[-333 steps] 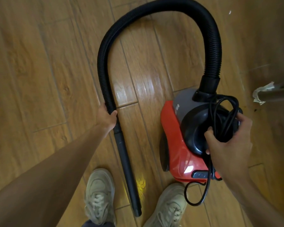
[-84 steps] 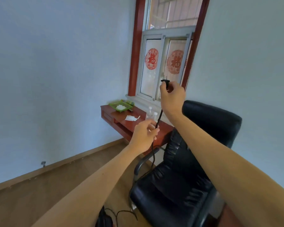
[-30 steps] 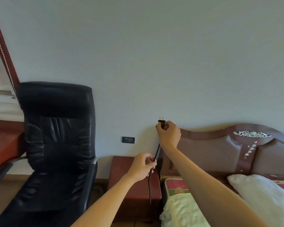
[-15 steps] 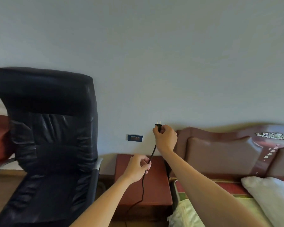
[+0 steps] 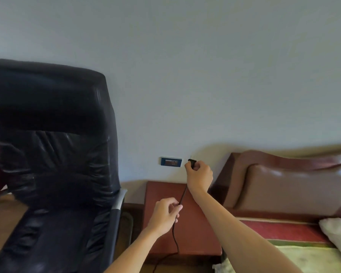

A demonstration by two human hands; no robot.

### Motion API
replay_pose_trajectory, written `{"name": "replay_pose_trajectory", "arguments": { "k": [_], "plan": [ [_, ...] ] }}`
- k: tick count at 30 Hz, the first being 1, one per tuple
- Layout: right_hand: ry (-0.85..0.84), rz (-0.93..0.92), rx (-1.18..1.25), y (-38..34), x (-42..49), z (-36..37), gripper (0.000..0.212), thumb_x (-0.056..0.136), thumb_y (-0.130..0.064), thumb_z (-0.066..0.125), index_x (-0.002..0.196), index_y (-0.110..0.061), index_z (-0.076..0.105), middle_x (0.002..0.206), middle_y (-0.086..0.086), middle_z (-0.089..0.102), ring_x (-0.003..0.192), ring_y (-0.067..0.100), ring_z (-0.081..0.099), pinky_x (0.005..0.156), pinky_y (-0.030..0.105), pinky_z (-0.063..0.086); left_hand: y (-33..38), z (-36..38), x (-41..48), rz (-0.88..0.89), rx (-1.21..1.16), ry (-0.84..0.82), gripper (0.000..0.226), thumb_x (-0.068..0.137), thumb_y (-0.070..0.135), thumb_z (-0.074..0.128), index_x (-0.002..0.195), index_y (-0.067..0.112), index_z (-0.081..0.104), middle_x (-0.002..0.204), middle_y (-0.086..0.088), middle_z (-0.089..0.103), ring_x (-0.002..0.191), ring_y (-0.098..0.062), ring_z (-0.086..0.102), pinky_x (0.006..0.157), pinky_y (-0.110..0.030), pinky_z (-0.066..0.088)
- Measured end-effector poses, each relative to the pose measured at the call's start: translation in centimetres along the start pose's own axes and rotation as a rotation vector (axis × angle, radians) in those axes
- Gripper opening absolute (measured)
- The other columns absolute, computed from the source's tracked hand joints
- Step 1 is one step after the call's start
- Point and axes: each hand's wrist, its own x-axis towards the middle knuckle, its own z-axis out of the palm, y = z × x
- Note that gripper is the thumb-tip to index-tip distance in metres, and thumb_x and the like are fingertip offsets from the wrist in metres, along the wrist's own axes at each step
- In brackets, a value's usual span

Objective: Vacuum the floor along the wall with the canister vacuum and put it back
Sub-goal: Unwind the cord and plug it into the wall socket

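The wall (image 5: 185, 56) is pale grey-blue, its socket plate (image 5: 170, 161) dark blue. The plug (image 5: 192, 162) and cord (image 5: 174, 233) are black. The chair (image 5: 53, 154) at left is black with a silver armrest (image 5: 119, 200). The bedside cabinet (image 5: 165, 194) is reddish brown, the headboard (image 5: 293, 186) brown, the bed cover (image 5: 283, 231) red with green and yellow bands, and the pillow (image 5: 337, 231) white.

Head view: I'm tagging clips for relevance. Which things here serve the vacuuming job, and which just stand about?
For the job: plug, gripped by the right hand; cord, pinched by the left hand; wall socket.

Just about: black office chair; bedside cabinet; headboard; pillow.
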Motion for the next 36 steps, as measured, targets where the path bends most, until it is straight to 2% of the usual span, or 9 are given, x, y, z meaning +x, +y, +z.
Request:
{"name": "replay_pose_trajectory", "arguments": {
  "k": [3,6,10,14,18,21,28,31,36],
  "plan": [
    [-0.032,0.035,-0.002,2.5,1.9,3.0,0.030,0.086,-0.028,0.066,0.063,-0.012,0.054,0.057,-0.001,0.057,0.054,0.017,0.050,0.056,0.033,0.040,-2.3,1.4,1.8,-0.058,-0.015,0.041,0.018,0.094,0.036,0.060,0.083,0.024,0.066,0.066,-0.003,0.069,0.058,-0.015,0.068,0.057,-0.026,0.055],
    [-0.083,0.047,-0.019,4.7,3.8,6.5,0.035,0.085,-0.026,0.067,0.058,-0.021,0.045,0.055,-0.007,0.053,0.051,0.010,0.046,0.053,0.030,0.033,-4.6,2.2,4.0,-0.106,-0.004,0.091,0.017,0.095,0.035,0.060,0.096,0.020,0.067,0.067,0.000,0.069,0.061,-0.012,0.068,0.054,-0.020,0.053],
    [-0.141,0.105,0.001,8.1,6.5,11.3,0.026,0.085,-0.025,0.067,0.067,-0.008,0.058,0.058,-0.005,0.058,0.055,0.015,0.052,0.056,0.030,0.035,-7.7,3.1,7.1,-0.192,-0.067,0.164,0.019,0.094,0.031,0.061,0.102,0.015,0.067,0.070,-0.006,0.069,0.062,-0.016,0.070,0.049,-0.018,0.051],
    [-0.187,0.124,-0.010,11.1,8.9,15.5,0.025,0.084,-0.026,0.068,0.070,-0.006,0.060,0.056,-0.008,0.056,0.052,0.009,0.049,0.055,0.029,0.032,-10.4,3.7,10.1,-0.264,-0.110,0.197,0.014,0.094,0.026,0.062,0.097,0.014,0.068,0.067,-0.009,0.067,0.056,-0.019,0.068,0.047,-0.024,0.052],
    [-0.213,0.115,-0.018,13.8,11.6,19.1,0.027,0.083,-0.026,0.068,0.066,-0.009,0.056,0.057,-0.003,0.058,0.056,0.019,0.053,0.058,0.031,0.039,-12.3,4.4,13.6,-0.309,-0.132,0.205,0.009,0.094,0.024,0.063,0.093,0.017,0.068,0.065,-0.009,0.068,0.053,-0.022,0.068,0.046,-0.038,0.057],
    [-0.225,0.113,-0.022,15.5,13.3,21.1,0.026,0.084,-0.026,0.068,0.070,-0.005,0.060,0.059,0.001,0.061,0.059,0.024,0.057,0.062,0.035,0.045,-13.4,5.2,15.9,-0.356,-0.160,0.195,0.007,0.094,0.022,0.062,0.091,0.017,0.067,0.067,-0.012,0.068,0.054,-0.027,0.069,0.046,-0.040,0.056],
    [-0.236,0.063,-0.035,18.3,15.5,23.4,0.025,0.080,-0.022,0.069,0.066,-0.010,0.053,0.056,0.000,0.055,0.054,0.019,0.046,0.058,0.032,0.036,-14.9,6.7,18.6,-0.421,-0.226,0.194,0.012,0.094,0.020,0.062,0.083,0.018,0.066,0.068,-0.016,0.068,0.058,-0.032,0.069,0.049,-0.050,0.056],
    [-0.228,0.046,-0.028,19.0,15.7,23.8,0.028,0.081,-0.022,0.069,0.063,-0.011,0.050,0.053,-0.002,0.049,0.049,0.016,0.040,0.055,0.032,0.034,-15.1,7.2,18.8,-0.445,-0.261,0.191,0.011,0.094,0.018,0.063,0.084,0.016,0.068,0.070,-0.018,0.068,0.057,-0.031,0.069,0.052,-0.051,0.057],
    [-0.230,0.022,-0.006,19.1,16.2,24.2,0.030,0.082,-0.022,0.068,0.064,-0.011,0.048,0.050,-0.006,0.042,0.047,0.012,0.033,0.050,0.018,0.028,-15.3,7.4,19.6,-0.453,-0.273,0.192,0.013,0.094,0.017,0.063,0.082,0.015,0.067,0.069,-0.016,0.067,0.053,-0.024,0.067,0.050,-0.046,0.057]
  ]
}}
